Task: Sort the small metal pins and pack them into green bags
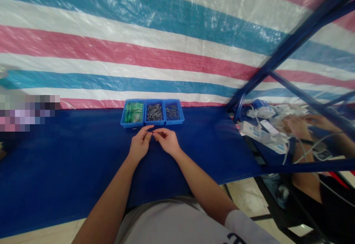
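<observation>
My left hand (141, 144) and my right hand (168, 141) meet fingertip to fingertip, low over the blue table. Thumb and fingers are pinched on both. Whatever they hold, if anything, is too small to make out. Just beyond the hands stand three blue bins in a row. Green plastic packets (134, 111) fill the left one. In the middle bin lies a heap of small metal screws (154, 113). Thin, dark, screw-like pieces (172, 112) lie in the right bin. A tiny slim piece (135, 128) rests on the table before the left bin.
A striped plastic sheet (138, 55) hangs behind the blue table (69, 170). Blue metal frame bars (266, 70) rise at the right. Past them, another person's hands (299, 127) work among white boxes (257, 133) and cables. A pixelated patch covers the far left.
</observation>
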Tool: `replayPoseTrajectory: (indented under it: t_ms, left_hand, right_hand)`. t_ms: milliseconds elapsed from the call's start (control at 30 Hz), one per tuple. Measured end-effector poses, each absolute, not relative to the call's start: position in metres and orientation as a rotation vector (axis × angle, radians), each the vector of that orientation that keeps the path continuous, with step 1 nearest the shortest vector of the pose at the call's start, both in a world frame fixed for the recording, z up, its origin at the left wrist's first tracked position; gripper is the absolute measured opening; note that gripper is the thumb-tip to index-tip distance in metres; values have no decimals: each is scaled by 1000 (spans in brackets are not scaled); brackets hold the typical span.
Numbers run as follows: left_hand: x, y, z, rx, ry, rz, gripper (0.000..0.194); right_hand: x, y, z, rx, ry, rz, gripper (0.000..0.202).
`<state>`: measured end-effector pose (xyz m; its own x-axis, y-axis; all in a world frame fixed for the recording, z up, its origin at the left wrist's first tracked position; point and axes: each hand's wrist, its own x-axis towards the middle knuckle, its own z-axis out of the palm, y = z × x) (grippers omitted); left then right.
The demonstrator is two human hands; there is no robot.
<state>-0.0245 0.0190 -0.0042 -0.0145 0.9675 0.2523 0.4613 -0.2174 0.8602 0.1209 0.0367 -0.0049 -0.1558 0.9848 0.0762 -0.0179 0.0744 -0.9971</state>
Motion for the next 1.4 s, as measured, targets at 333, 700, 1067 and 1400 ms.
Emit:
replayPoseTrajectory:
  t_ms: [333,700,1067,1400]
  left_hand:
    - [-21,17,-7,1639,1461,1161,33]
    - [-21,17,-2,1690,1521,1216,24]
    - [-23,17,0,1717,1558,1183,34]
    - [-20,20,-7,1556,1514,1385,35]
  right_hand:
    - [122,41,-5,-1084,-1264,1282,25]
    - [121,40,-5,-1057,-1285,1297,24]
    - [120,38,-2,-1050,-1265,1324,25]
    - [121,41,-6,-1063,-1236,1312,27]
